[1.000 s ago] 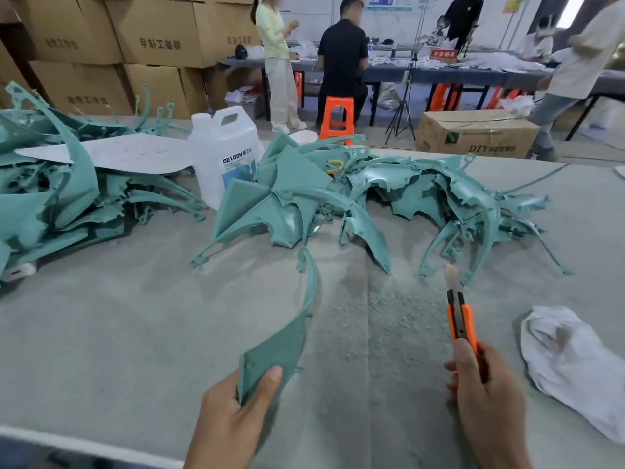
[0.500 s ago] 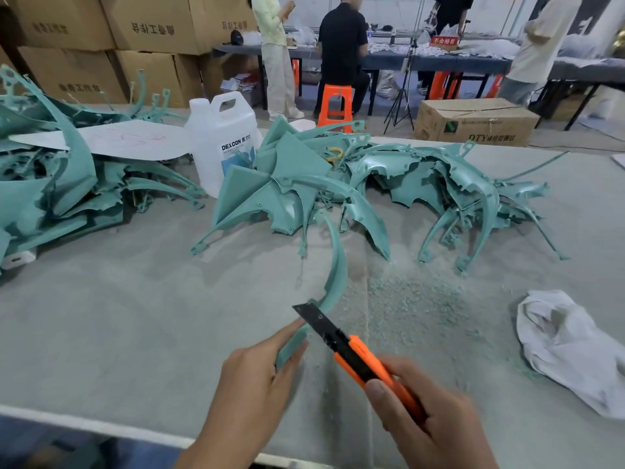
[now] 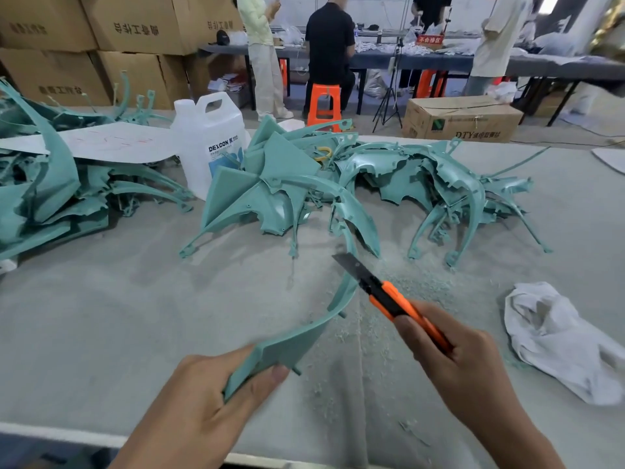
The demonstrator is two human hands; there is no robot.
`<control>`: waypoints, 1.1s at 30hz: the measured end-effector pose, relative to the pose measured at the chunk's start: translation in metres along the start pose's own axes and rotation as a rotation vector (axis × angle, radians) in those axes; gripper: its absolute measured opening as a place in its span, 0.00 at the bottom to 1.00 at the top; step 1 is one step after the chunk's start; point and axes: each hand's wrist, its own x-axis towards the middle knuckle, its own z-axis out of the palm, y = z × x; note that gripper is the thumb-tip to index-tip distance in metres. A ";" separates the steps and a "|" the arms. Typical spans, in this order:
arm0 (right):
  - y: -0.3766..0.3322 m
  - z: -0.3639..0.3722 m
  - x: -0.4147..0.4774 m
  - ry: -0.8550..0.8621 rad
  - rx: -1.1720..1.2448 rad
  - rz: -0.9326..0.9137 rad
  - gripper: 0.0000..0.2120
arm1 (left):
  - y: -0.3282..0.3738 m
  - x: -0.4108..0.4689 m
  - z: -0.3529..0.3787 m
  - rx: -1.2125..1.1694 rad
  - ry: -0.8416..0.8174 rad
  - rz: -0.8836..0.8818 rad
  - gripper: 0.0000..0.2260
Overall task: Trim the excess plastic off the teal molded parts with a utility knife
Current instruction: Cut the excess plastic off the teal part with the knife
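Head view, item one: the left hand [image 3: 203, 401], at 7 o'clock in the frame, is clamped on the broad flat end of a curved teal part [image 3: 287, 346], thumb on top and fingers beneath. The part's narrow arc is carried up toward 12 o'clock and passes behind the blade.

Item two: the right hand [image 3: 473, 374], at 5 o'clock, is closed round the orange handle of the utility knife [image 3: 389, 296]. The dark blade is extended and angled toward 11 o'clock, laid at or just beside the arc's outer edge; actual contact cannot be told.

Handling note: the blade is best kept shallow along the edge and drawn away from the holding thumb, with the part gripped well back from the cut, so a slip is run into open air.

Surroundings: shavings [image 3: 422, 286] are scattered on the grey table [image 3: 101, 333] under the knife. A pile of teal parts [image 3: 338, 184] is heaped at 12 o'clock, a second pile [image 3: 44, 191] at 9 o'clock, a white jug [image 3: 209, 143] between them, a white cloth [image 3: 558, 343] at 3 o'clock. Bare table is left at 8 to 9 o'clock for swinging the part; the near table edge lies close under both wrists.
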 end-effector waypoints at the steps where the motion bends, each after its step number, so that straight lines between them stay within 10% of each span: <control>1: 0.003 -0.002 0.005 0.001 0.014 0.009 0.09 | 0.004 -0.001 -0.006 0.008 -0.013 0.000 0.07; 13: 0.054 -0.007 0.047 -0.073 -0.126 0.122 0.08 | -0.002 -0.014 -0.046 -0.100 0.042 -0.237 0.31; 18: 0.065 -0.001 0.036 0.017 0.043 0.210 0.06 | 0.002 -0.004 -0.029 -0.192 0.034 -0.285 0.10; 33: 0.005 0.013 -0.022 -0.035 0.249 0.189 0.21 | -0.007 0.009 -0.003 0.062 -0.017 -0.165 0.05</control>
